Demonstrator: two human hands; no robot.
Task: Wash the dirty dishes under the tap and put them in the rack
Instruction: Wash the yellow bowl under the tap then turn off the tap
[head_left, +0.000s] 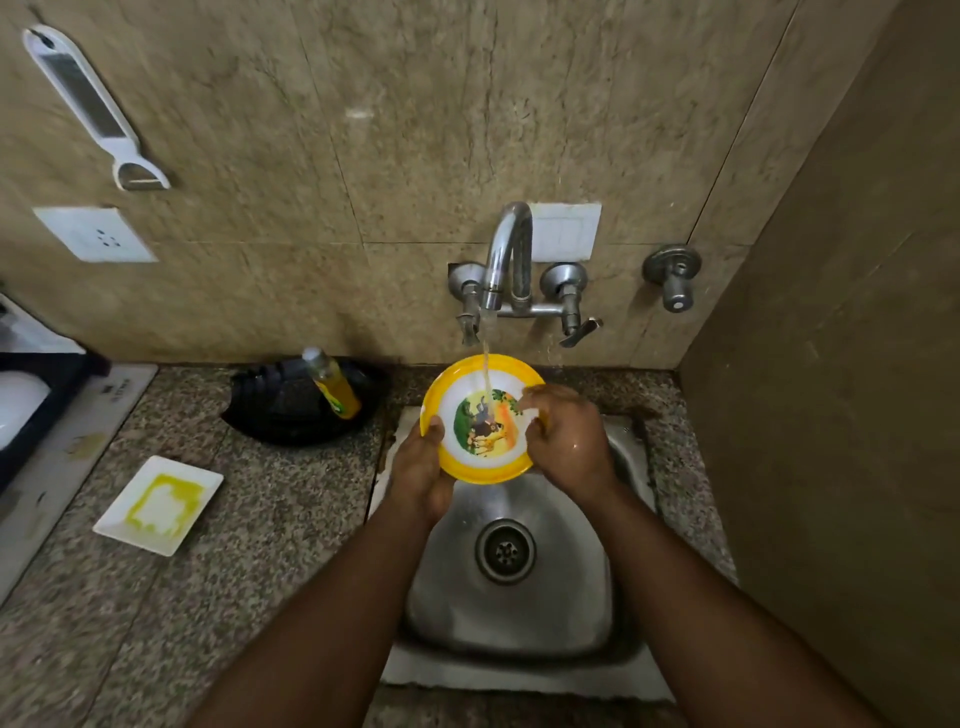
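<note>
Gripping the yellow-rimmed plate (480, 415) by its near-left edge, the left hand (421, 467) tilts it over the sink (571, 613) so water runs off; the right hand (563, 441) rubs its face with curled fingers, under the tap (506, 260) stream.

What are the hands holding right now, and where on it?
The round plate, under the running tap. The left hand grips its lower left rim, thumb on the face; the right hand rests on its right edge.
</note>
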